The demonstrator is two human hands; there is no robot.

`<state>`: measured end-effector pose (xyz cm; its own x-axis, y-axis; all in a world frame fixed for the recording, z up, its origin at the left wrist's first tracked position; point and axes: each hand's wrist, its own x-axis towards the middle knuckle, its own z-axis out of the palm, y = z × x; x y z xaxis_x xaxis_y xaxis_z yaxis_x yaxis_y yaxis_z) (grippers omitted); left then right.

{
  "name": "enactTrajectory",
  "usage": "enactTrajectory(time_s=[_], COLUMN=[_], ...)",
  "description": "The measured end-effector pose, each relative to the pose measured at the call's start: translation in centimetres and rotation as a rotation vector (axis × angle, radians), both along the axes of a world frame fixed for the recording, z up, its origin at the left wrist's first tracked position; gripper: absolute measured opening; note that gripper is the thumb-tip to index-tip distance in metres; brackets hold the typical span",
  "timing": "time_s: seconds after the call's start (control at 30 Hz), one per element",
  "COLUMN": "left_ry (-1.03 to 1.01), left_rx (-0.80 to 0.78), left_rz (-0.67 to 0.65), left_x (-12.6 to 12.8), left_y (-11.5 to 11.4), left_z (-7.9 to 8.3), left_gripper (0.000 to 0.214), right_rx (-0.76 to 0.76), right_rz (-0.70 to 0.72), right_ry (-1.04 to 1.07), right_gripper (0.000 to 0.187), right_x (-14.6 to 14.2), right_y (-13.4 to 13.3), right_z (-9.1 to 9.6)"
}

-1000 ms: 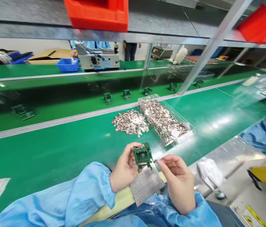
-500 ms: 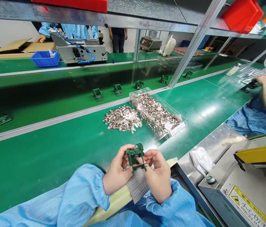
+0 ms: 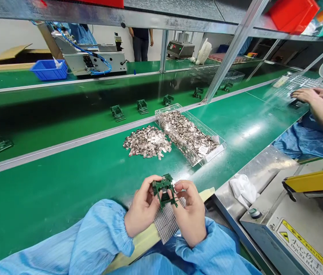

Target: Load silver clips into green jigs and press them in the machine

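Note:
Both of my hands hold a small green circuit board (image 3: 164,189) just above the near edge of the green bench. My left hand (image 3: 142,208) grips its left side, fingers curled round it. On the right side my right hand (image 3: 190,214) pinches the board with fingertips pressed to it. Under the hands lies a ribbed silver sheet (image 3: 167,221). Further out on the bench sits a loose heap of small shiny metal parts (image 3: 147,142), and beside it a clear tray (image 3: 217,149) filled with the same parts.
Several green boards (image 3: 117,113) ride the darker conveyor belt behind. A white cloth (image 3: 243,187) lies on a steel ledge by a grey machine (image 3: 296,233) at the right. A co-worker's hands (image 3: 307,95) work at far right. A blue bin (image 3: 49,69) stands at the back.
My right hand came in from the right and closed on the board beside my left hand. The view swung down and to the right, bringing the grey machine into sight.

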<state>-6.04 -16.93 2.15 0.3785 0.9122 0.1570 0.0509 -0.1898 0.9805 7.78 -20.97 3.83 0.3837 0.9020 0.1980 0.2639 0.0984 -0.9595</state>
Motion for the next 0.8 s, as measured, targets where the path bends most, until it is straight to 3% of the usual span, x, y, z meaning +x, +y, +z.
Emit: enactTrajectory(time_s=[0.17,0.37,0.8], left_ry=[0.012,-0.033,-0.064], left_rx=[-0.021,-0.044,-0.088], left_rz=[0.007,0.002,-0.032], left_x=[0.1,0.1,0.2], left_y=[-0.2,-0.5,-1.3], left_z=[0.4,0.5,1.0], left_gripper=[0.030,0.025,0.027], right_rx=[-0.120,-0.126,-0.124], right_rz=[0.045,0.051,0.002], right_ry=[0.320,0.521,0.526], right_gripper=[0.018,0.027,0.026], right_x=[-0.1,-0.5,-0.6], right_y=[0.0,0.2,-1.3], right_z=[-0.1,0.2,0.1])
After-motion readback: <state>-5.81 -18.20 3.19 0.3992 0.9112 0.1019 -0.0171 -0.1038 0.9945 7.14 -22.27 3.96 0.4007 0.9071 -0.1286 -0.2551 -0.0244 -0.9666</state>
